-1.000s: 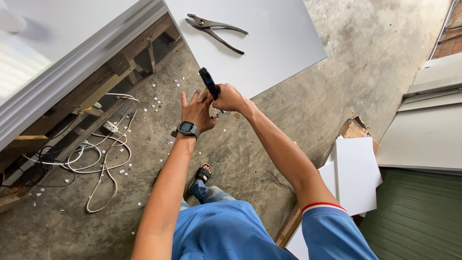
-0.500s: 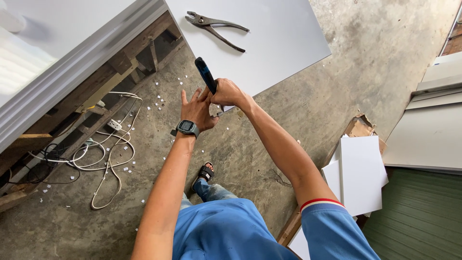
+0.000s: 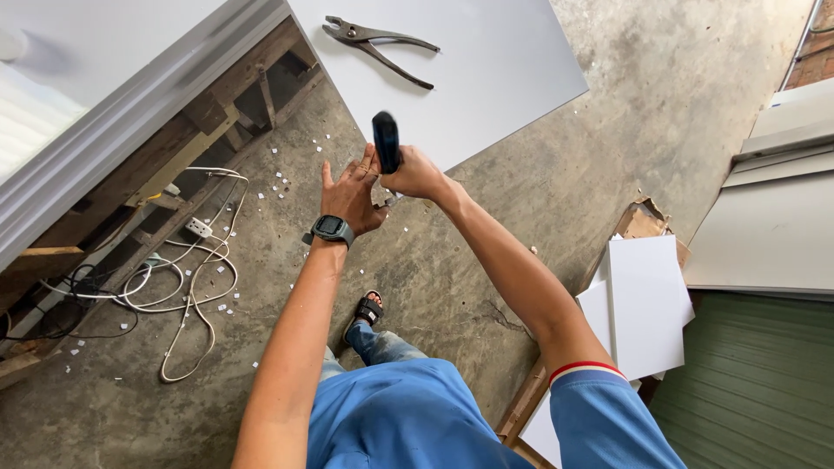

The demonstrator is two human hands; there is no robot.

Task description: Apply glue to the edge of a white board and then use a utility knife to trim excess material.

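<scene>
- Right hand: fist closed round a dark tool handle, held above the concrete floor, just below the white panel's edge.
- Left hand: fingers spread, empty, touching the right hand and handle; watch on wrist.
- Pliers: lying on the panel, well apart.
- White cable: coiled on floor, left.

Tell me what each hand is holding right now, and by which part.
The right hand grips a dark-handled tool by its handle. The left hand is open beside it, holding nothing visible.
</scene>
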